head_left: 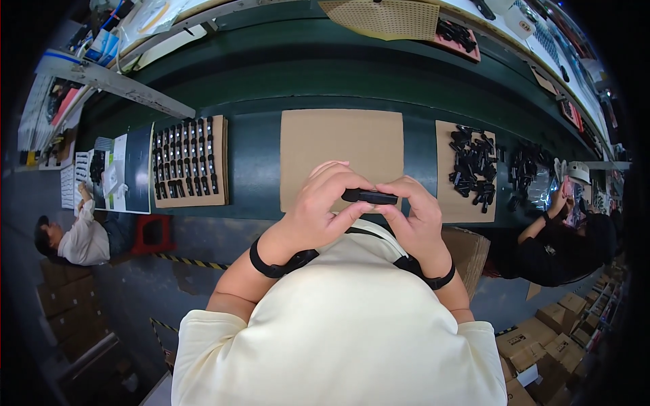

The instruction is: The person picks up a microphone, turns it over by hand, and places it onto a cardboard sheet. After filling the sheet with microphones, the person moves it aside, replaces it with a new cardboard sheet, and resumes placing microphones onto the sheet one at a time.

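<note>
In front of my chest, a small black oblong plastic part (369, 197) lies level between my two hands. My left hand (323, 199) pinches its rounded end between thumb and fingers. Its other end is gripped by the thumb and fingers of my right hand (414, 208). Beneath and beyond my hands is a bare brown cardboard sheet (342, 142). On the left, similar black parts (185, 157) stand in neat rows on a stack of cardboard (225, 162). A loose heap of black parts (472, 162) covers another cardboard sheet (467, 215) on the right.
The dark green bench (254, 155) runs across, with a shelf edge above it and a metal post (128, 84) at left. A seated person (84, 233) works far left, another (569, 243) far right. A cardboard box (467, 257) stands by my right elbow.
</note>
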`<state>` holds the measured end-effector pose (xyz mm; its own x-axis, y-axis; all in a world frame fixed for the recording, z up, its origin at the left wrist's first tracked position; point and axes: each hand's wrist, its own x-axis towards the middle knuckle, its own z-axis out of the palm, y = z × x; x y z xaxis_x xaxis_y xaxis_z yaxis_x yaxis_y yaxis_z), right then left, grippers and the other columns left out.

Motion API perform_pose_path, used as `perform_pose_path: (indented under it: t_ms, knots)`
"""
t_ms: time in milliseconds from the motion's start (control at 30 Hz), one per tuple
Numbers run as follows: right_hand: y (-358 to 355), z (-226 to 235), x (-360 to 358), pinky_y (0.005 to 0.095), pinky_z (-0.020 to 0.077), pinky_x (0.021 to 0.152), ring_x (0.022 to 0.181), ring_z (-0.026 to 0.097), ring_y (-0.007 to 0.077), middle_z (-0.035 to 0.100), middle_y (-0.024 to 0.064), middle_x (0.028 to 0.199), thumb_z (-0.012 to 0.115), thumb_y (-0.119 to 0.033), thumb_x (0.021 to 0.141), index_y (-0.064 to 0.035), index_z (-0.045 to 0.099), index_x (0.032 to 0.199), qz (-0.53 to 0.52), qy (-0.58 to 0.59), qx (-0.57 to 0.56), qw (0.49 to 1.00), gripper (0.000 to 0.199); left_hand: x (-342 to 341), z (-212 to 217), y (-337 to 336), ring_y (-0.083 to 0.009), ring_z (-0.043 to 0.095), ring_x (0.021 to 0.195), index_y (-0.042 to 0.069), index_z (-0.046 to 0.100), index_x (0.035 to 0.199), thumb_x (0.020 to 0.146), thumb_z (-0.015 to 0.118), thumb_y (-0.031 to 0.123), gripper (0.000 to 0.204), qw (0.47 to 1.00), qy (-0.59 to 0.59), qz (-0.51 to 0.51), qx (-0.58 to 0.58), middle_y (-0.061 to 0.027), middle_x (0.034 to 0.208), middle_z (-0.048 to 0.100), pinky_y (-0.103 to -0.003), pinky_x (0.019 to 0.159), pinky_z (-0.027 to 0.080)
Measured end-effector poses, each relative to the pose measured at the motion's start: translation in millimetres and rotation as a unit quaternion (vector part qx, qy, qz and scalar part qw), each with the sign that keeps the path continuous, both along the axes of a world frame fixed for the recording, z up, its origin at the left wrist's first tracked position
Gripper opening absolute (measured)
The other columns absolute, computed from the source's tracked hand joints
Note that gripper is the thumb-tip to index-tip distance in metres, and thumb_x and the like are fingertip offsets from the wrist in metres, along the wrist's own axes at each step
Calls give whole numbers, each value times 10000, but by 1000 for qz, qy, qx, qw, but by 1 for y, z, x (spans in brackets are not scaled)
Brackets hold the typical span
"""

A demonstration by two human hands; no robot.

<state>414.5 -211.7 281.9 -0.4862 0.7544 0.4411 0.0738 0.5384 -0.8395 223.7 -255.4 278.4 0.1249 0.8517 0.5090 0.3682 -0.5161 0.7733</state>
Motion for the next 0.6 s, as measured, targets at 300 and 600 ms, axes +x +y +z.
perform_pose_path:
  t_ms: [300, 600]
  knots:
    - [0, -4, 1, 307, 431, 591, 641, 559, 207, 644, 72, 781, 738, -68, 782, -30, 639, 976, 17, 17, 21, 999, 221, 0, -5, 3, -244, 592, 819, 48, 613, 971, 840, 711, 159, 198, 1000, 0, -20, 19, -80, 876, 635, -483, 985, 423]
    - [-1, -9, -4, 299, 464, 616, 674, 585, 222, 647, 93, 819, 728, -35, 784, -33, 635, 987, -14, 28, 22, 999, 223, 1, 3, 2, -238, 593, 845, 34, 610, 948, 838, 712, 163, 198, 998, -48, 5, -39, -85, 882, 624, -414, 940, 446]
